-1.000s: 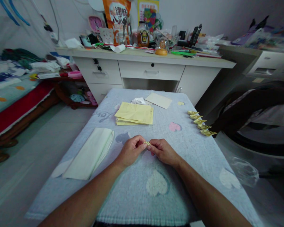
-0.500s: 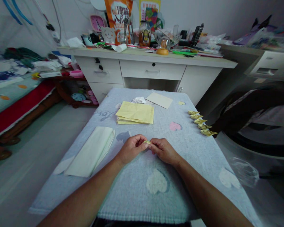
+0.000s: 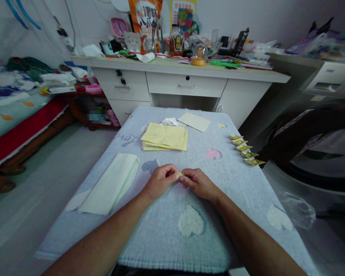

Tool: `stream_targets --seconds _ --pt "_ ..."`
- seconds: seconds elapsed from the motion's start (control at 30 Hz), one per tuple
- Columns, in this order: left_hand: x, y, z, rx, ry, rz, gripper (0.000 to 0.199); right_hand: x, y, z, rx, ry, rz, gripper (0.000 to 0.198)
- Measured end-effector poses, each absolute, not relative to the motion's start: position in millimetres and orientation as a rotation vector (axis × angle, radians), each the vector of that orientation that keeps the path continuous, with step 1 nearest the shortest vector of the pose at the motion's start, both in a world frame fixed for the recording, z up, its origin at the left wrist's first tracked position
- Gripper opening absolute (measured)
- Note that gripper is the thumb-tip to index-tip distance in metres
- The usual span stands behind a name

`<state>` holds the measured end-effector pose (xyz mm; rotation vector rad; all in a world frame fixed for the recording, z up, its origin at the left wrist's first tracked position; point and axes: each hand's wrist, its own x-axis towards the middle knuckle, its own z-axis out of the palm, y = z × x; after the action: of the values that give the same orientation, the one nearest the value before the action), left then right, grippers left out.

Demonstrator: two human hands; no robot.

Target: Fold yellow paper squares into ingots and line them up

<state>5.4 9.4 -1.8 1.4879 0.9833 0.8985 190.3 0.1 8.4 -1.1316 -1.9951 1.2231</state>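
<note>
Over the middle of the cloth-covered table, my left hand [image 3: 164, 179] and my right hand [image 3: 199, 183] meet fingertip to fingertip. Both pinch a small piece of folded yellow paper [image 3: 180, 174], and most of it is hidden by the fingers. Beyond my hands lies a stack of yellow paper sheets [image 3: 164, 137]. Several folded yellow paper boats [image 3: 242, 148] stand in a row along the table's right edge, apart from my hands.
A folded pale cloth or paper [image 3: 110, 184] lies at the left. Behind the yellow stack are a cream card [image 3: 194, 122] and crumpled white tissue [image 3: 169, 122]. A cluttered white desk [image 3: 186, 71] stands at the far end, a washing machine [image 3: 327, 82] at the right.
My thumbs have closed in over the folded yellow paper, so less of it shows. Both hands stay in nearly the same place.
</note>
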Motion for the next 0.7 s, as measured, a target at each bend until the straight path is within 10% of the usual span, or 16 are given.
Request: stream_targets --seconds 0.7 --pt "8.9 7.8 -5.7 1.498 1.043 0.977 0.021 194.4 1.4 9.7 -1.13 -2.004 1.17 0.026"
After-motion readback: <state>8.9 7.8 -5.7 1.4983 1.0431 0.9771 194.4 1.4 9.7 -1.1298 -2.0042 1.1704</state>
